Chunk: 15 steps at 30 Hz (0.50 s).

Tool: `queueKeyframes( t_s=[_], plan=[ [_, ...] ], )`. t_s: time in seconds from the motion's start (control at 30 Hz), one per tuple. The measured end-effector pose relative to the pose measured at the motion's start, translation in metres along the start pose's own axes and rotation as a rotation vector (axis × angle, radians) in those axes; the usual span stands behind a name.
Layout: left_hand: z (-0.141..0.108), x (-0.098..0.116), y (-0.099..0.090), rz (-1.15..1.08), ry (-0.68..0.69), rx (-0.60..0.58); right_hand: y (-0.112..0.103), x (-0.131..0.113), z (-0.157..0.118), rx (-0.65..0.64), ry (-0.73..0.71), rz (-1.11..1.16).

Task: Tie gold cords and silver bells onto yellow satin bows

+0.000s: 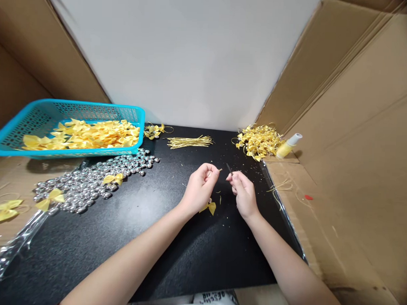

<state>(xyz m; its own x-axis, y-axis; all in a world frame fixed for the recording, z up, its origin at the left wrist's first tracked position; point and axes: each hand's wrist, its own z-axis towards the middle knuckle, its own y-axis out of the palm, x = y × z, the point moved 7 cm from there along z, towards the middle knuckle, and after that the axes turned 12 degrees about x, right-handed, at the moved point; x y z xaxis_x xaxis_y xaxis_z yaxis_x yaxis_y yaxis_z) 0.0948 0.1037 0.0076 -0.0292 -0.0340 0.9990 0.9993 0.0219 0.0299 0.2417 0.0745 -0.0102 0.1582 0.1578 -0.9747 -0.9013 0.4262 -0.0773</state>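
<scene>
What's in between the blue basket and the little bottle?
Going right from the basket in the head view: a small bunch of bows, gold cords, then a big pile of bows.

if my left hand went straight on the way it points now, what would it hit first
Probably the slim dark tool in the right hand, just ahead of the left hand; depth is unclear, so it might pass by, toward the pile of yellow ribbon bows.

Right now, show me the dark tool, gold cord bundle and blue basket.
Dark tool (229, 169), head view: its exposed length.
Gold cord bundle (189, 142), head view: its middle.
Blue basket (56, 154), head view: front rim.
</scene>
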Motion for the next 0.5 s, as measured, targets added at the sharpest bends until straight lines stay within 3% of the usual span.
queueKeyframes(
  t_s=[0.13,0.23,0.37,0.5],
  plan=[
    [0.008,0.009,-0.005,-0.445,-0.211,-0.012,0.005,0.008,-0.001,-0.007,0.208,0.205],
    [0.014,0.023,-0.015,-0.778,-0.288,0.013,0.016,0.003,-0.006,-0.121,0.229,0.224],
    [0.017,0.027,-0.024,-0.973,-0.362,0.040,0.032,-0.003,-0.017,-0.314,0.186,0.101],
    [0.017,0.025,-0.025,-1.030,-0.378,0.041,0.037,0.000,-0.024,-0.356,0.216,0.049]
  ],
)
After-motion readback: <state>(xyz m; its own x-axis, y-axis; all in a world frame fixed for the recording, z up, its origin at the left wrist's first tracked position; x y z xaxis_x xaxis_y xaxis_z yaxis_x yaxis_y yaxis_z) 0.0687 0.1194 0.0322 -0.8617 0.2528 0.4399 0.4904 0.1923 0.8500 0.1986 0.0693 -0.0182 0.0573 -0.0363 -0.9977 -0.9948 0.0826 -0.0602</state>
